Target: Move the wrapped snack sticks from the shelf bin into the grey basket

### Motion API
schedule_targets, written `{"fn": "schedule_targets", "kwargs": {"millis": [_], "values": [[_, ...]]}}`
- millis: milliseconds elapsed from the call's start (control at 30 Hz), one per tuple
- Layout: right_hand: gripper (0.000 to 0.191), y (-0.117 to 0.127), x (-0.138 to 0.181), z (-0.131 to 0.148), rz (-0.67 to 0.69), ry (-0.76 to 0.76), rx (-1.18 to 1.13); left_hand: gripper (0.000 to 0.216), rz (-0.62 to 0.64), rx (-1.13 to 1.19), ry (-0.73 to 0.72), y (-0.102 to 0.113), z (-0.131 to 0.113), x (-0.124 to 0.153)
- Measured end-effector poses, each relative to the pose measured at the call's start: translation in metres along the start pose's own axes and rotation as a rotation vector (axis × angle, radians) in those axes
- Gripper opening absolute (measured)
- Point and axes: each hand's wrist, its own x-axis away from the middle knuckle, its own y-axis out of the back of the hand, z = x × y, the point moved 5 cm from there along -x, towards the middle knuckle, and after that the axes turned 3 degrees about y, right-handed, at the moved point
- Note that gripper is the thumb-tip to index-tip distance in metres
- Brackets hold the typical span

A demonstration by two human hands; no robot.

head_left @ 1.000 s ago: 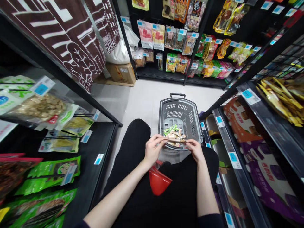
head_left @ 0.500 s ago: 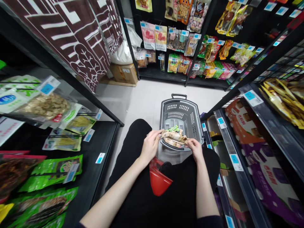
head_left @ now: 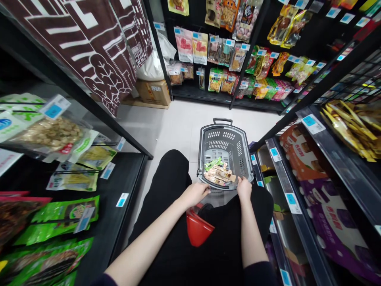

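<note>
A grey plastic shopping basket (head_left: 224, 130) with a raised black handle stands on the floor before my knees. Inside it, at the near end, lie several snack packets (head_left: 218, 174), beige and brown, beside a green packet (head_left: 213, 163). My left hand (head_left: 196, 194) hovers just outside the near left rim, fingers loosely bent and slightly apart, with nothing seen in them. By the near right corner is my right hand (head_left: 244, 189), its fingertips close to the end of the top packet; it appears loosened from it. A red object (head_left: 198, 227) rests between my thighs.
A shelf (head_left: 131, 186) with green snack bags (head_left: 65, 210) flanks me on the left. To the right are shelves (head_left: 297, 190) of purple and orange packages. Hanging bags (head_left: 192, 45) fill the far rack. A cardboard box (head_left: 153, 93) sits beside a brown printed curtain (head_left: 98, 51).
The beige packet, held between both hands over the basket, now lies inside it. My left hand has drawn back and down; my right hand has shifted only slightly.
</note>
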Motion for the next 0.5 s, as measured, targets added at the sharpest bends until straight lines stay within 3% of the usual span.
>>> {"fn": "schedule_targets", "kwargs": {"millis": [133, 233, 300, 400, 467, 500], "values": [[0.008, 0.020, 0.006, 0.025, -0.109, 0.074, 0.039, 0.026, 0.083, -0.098, 0.033, -0.005, 0.005, 0.001], [0.012, 0.071, 0.009, 0.055, -0.217, 0.172, 0.117, 0.037, 0.152, -0.167, 0.011, -0.006, 0.013, -0.002], [0.022, 0.132, 0.013, 0.079, -0.367, 0.238, 0.203, 0.048, 0.225, -0.265, 0.021, -0.011, 0.024, -0.012], [0.034, 0.258, 0.026, 0.123, -0.704, 0.360, 0.531, 0.059, 0.303, -0.330, -0.008, -0.018, 0.035, -0.026], [0.037, 0.343, 0.021, 0.139, -0.740, 0.244, 0.867, 0.060, 0.307, -0.314, -0.017, -0.020, 0.038, -0.029], [0.037, 0.382, 0.013, 0.138, -0.696, 0.080, 1.040, 0.060, 0.304, -0.299, -0.017, -0.021, 0.038, -0.030]]}}
